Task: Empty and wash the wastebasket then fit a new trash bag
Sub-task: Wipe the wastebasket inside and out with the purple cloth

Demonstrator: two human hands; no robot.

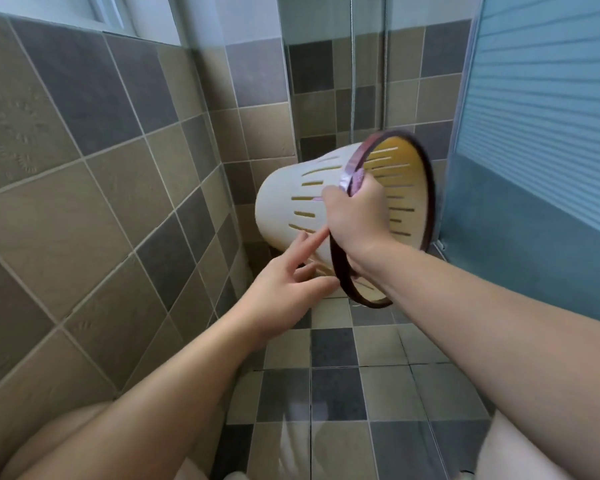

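Tiled bathroom corner. From nine to eleven o'clock, a wall of square matte tiles in tan and dark grey (pixel 94 174) with pale grout. At eleven o'clock, a white window sill (pixel 125 26) catching daylight. At twelve o'clock, a clear glass shower partition (pixel 329 81), smaller tiles visible behind. From one to three o'clock, a frosted blue ribbed glass panel (pixel 541 109). At six o'clock, a checkered floor of beige and grey square tiles (pixel 340 386).

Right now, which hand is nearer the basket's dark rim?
Right. The right hand grips the rim of the basket; the left hand sits below, fingers touching the slotted wall just short of it.
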